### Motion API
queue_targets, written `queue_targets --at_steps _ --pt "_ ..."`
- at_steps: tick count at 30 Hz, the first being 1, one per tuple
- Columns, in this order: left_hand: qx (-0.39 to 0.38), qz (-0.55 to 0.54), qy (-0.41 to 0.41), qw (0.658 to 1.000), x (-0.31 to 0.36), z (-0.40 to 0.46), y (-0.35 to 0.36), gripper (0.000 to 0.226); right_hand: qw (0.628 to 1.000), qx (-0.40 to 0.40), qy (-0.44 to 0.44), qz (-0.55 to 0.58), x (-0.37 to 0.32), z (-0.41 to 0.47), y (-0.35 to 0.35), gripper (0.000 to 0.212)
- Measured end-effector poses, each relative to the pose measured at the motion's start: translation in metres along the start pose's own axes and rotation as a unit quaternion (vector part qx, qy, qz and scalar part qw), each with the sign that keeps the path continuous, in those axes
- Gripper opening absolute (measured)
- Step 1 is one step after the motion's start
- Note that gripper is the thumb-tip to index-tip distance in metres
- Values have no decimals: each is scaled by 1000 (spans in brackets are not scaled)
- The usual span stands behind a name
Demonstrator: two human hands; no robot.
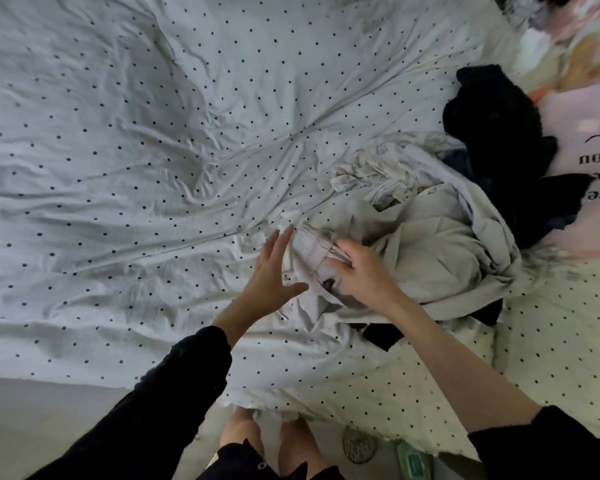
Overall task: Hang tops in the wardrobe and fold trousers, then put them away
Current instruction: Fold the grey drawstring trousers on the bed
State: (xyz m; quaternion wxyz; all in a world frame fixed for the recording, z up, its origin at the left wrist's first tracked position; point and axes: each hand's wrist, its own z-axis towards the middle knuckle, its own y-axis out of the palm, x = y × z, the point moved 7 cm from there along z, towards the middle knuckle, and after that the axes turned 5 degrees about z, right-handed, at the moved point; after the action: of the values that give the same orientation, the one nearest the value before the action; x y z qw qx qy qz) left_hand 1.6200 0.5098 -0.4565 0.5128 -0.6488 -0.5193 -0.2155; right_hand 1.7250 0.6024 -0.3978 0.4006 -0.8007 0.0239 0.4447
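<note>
A heap of clothes lies on the right half of the bed: a pale grey garment on top, a crumpled white patterned piece behind it, and a black fuzzy garment further right. My left hand hovers with straight, spread fingers at the left edge of the heap, next to a white waistband-like fold. My right hand lies on that fold with its fingers over the cloth; motion blur hides whether they grip it.
The bed is covered by a wrinkled white sheet with small dark dots. A pink top with black lettering lies at the far right. Floor shows below the bed edge, with my legs and small objects.
</note>
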Motion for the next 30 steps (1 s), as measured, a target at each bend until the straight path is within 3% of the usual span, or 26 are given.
queue_targets --at_steps 3,5,7,9,11,15,20,26,30 --pt "14 -7 103 995 63 17 -28 97 999 28 -32 3 -46 3 -59 15" --pt "22 -89 161 983 116 26 -59 84 994 80 -72 7 -87 -2 -112 38" --pt "8 -144 187 972 167 32 -83 68 988 123 -93 26 -120 -10 -161 43" --pt "11 -131 210 969 212 36 -100 57 979 171 -111 20 -144 -20 -205 36" --pt "21 -123 244 962 251 38 -106 55 966 227 -123 23 -162 -30 -250 16" --pt "66 -74 273 957 309 38 -103 49 926 340 -155 58 -195 -65 -337 15" --pt "85 63 253 962 338 47 -101 76 890 407 -165 119 -209 -99 -399 16" --pt "41 65 245 967 354 51 -78 109 856 461 -161 168 -210 -127 -443 31" --pt "73 103 262 957 376 51 -70 116 832 485 -170 207 -214 -141 -466 15"
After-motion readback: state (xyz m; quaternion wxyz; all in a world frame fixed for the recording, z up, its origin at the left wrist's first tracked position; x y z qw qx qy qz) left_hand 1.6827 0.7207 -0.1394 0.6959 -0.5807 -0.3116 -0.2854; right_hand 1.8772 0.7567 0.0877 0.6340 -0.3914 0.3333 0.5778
